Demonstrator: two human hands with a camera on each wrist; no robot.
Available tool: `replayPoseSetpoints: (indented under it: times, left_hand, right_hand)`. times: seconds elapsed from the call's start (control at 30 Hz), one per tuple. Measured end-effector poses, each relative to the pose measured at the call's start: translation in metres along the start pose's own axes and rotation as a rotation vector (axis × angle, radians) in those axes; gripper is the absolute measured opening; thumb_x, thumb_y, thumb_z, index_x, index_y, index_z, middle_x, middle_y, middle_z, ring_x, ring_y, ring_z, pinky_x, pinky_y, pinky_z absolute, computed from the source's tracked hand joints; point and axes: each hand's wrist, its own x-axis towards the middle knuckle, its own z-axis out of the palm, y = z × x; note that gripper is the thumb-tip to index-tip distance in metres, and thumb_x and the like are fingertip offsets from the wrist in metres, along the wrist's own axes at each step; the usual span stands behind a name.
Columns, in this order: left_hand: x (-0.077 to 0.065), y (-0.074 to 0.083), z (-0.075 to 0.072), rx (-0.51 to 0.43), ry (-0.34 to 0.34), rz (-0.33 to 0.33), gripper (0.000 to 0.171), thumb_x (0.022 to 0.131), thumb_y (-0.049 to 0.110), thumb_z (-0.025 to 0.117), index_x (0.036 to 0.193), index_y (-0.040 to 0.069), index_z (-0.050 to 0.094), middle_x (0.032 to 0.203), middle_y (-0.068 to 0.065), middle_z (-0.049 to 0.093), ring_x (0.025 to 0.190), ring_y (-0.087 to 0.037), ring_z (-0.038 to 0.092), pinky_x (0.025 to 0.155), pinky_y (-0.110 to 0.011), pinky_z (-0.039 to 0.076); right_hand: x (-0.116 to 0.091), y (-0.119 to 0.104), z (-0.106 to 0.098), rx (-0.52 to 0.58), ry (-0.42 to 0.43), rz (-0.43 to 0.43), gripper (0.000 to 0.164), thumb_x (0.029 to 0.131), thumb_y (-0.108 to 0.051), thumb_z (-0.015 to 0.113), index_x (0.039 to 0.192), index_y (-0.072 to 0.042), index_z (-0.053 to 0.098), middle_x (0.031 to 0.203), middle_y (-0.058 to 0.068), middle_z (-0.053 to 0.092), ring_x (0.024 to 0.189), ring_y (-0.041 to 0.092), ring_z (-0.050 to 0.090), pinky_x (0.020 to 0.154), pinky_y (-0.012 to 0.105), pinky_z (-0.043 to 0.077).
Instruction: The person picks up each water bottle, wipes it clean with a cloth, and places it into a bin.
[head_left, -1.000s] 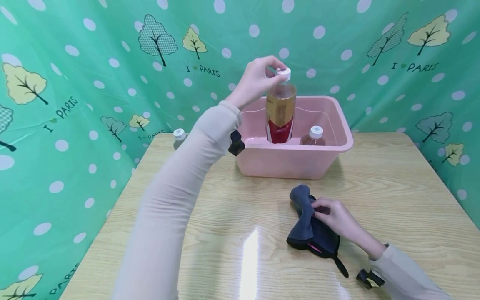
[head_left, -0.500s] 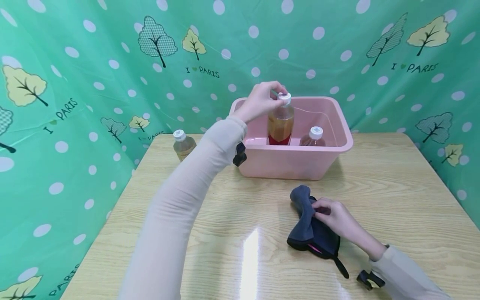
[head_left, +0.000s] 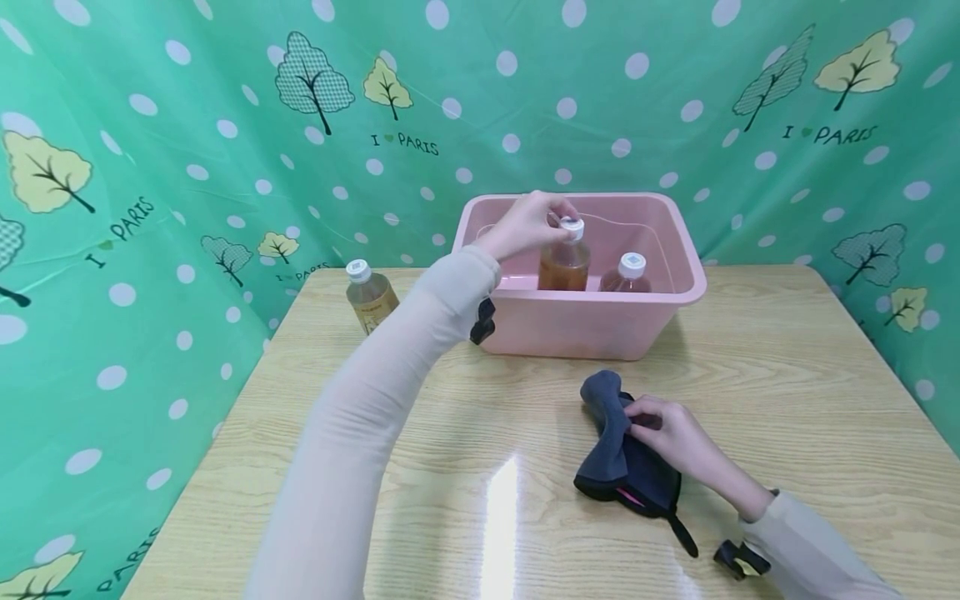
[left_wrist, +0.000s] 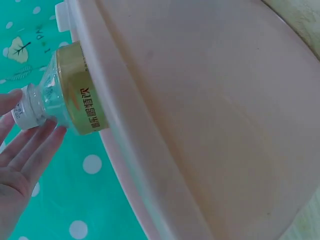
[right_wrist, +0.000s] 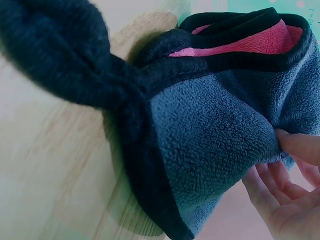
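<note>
My left hand [head_left: 527,225] grips the white cap of a clear plastic bottle [head_left: 564,268] with an amber-looking label. The bottle stands upright inside the pink bin [head_left: 570,327], its lower part hidden by the front wall. In the left wrist view, thumb and fingertips close around the cap [left_wrist: 26,114], and the gold label shows above the bin's rim. On the table, my right hand [head_left: 670,433] pinches a folded dark grey cloth [head_left: 609,450]. Up close in the right wrist view, the cloth [right_wrist: 205,135] has fuzzy fabric, black edging, a pink inner side and a hanging loop.
A second capped bottle [head_left: 628,275] stands in the bin, right of the held one. Behind my left forearm, another bottle [head_left: 371,296] with a yellowish label stands on the wooden table [head_left: 787,350]. A green patterned curtain [head_left: 675,100] hangs behind and along both sides.
My left hand has lowered the bottle into the bin, so less of it shows above the front rim. The left forearm has dropped, revealing more of the table bottle. The right hand stays still.
</note>
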Motion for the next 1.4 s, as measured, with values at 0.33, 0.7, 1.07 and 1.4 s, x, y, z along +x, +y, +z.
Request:
replayPoseSetpoints:
  times: [0.33,0.7,1.07,1.4]
  left_hand:
    - [0.002,-0.005,0.01,0.035,-0.065,-0.027,0.024,0.079,0.006,0.063,0.102,0.002,0.061,0.096,-0.007,0.061,0.083,-0.016,0.055,0.073,-0.019,0.047]
    - [0.002,-0.011,0.017,0.073,-0.137,-0.054,0.026,0.079,0.004,0.062,0.105,0.001,0.06,0.1,-0.007,0.06,0.088,-0.015,0.055,0.074,-0.019,0.046]
    - [0.001,-0.013,0.022,0.089,-0.176,-0.065,0.026,0.08,0.0,0.06,0.105,0.0,0.059,0.1,-0.009,0.059,0.09,-0.017,0.055,0.078,-0.02,0.045]
    - [0.0,-0.016,0.023,0.083,-0.181,-0.083,0.026,0.081,0.002,0.06,0.107,0.001,0.058,0.103,-0.008,0.058,0.09,-0.018,0.054,0.08,-0.02,0.045]
  right_hand:
    - [0.0,0.0,0.001,0.002,0.002,0.011,0.02,0.068,0.018,0.063,0.08,0.002,0.063,0.081,0.009,0.062,0.074,-0.001,0.053,0.057,0.024,0.051]
    - [0.001,0.0,0.001,0.005,-0.003,0.016,0.021,0.068,0.017,0.063,0.081,0.001,0.064,0.082,0.009,0.062,0.074,0.0,0.055,0.058,0.024,0.051]
    - [0.001,-0.002,0.001,0.003,-0.001,0.015,0.02,0.068,0.017,0.063,0.08,0.001,0.064,0.081,0.008,0.062,0.074,0.001,0.055,0.058,0.025,0.051]
    - [0.001,0.0,0.002,0.011,0.001,0.01,0.02,0.068,0.017,0.064,0.081,0.001,0.064,0.081,0.008,0.062,0.074,0.001,0.055,0.057,0.024,0.051]
